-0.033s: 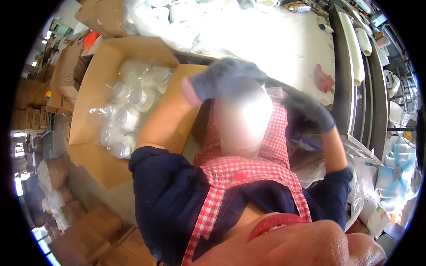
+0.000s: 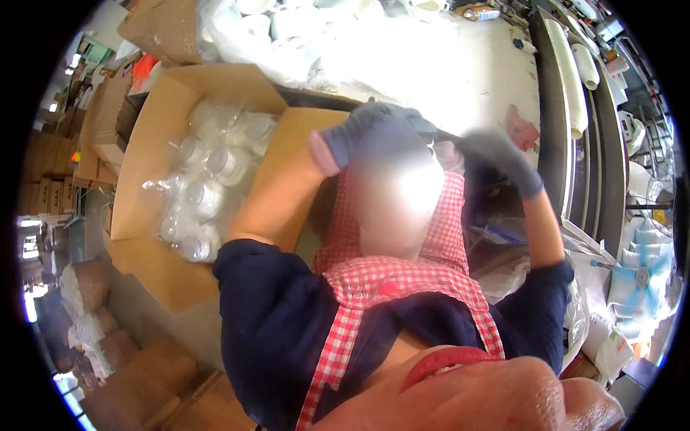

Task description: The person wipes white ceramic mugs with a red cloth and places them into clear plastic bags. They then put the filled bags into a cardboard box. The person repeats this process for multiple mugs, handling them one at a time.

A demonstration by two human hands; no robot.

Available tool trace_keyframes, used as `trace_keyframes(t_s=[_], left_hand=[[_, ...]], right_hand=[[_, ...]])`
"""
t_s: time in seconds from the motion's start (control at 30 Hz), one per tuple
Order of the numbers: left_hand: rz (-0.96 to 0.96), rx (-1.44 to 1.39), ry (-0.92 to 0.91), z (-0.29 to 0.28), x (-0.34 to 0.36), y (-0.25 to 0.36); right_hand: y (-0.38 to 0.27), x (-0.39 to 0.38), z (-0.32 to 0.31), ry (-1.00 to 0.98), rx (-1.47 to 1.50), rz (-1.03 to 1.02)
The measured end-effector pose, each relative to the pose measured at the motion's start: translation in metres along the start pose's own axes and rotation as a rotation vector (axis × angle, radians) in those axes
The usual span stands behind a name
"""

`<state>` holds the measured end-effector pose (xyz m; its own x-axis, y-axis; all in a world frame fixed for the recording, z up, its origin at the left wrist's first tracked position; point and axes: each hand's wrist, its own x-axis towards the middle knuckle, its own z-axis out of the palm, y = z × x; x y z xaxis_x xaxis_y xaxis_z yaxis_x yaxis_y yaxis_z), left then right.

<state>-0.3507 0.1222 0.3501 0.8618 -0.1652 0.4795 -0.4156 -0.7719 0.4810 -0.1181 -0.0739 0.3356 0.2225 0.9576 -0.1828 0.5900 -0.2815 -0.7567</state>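
Observation:
A smooth white rounded container (image 2: 399, 194) stands out in front of my apron, its near end against the red-and-white checked cloth. Its exact kind is not clear, and its far end looks dark and blurred. My left hand (image 2: 381, 122), in a grey glove, is wrapped over that far end, with the fingers partly hidden behind it. To the right of the container is my right hand (image 2: 503, 159), gloved in grey too and smeared by motion, so its fingers cannot be made out. Between hand and container shows a small pale pinkish thing (image 2: 449, 154).
An open cardboard box (image 2: 154, 144) at my left holds several clear-wrapped white-capped containers (image 2: 224, 164). Ahead lies a white worktop (image 2: 492, 79) with bagged white items (image 2: 287, 29), a reddish rag (image 2: 521, 128) and a spray can (image 2: 481, 13). Long rolls (image 2: 569, 79) stand at the right.
My left hand and forearm have shifted slightly right. My right hand has moved up a little beside the container. The container has barely moved.

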Motion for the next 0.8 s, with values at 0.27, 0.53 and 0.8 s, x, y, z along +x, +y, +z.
trace_keyframes(t_s=[0.27,0.53,0.8], left_hand=[[-0.282,-0.279,0.091,0.059,0.001,-0.009],[-0.346,-0.421,0.033,0.052,-0.002,-0.006],[-0.264,-0.452,0.429,0.054,-0.011,-0.004]], right_hand=[[0.022,0.219,-0.075,0.417,-0.654,-0.312],[0.096,0.345,-0.092,0.275,-1.221,0.078],[0.070,0.100,-0.103,0.244,-0.012,-0.264]])
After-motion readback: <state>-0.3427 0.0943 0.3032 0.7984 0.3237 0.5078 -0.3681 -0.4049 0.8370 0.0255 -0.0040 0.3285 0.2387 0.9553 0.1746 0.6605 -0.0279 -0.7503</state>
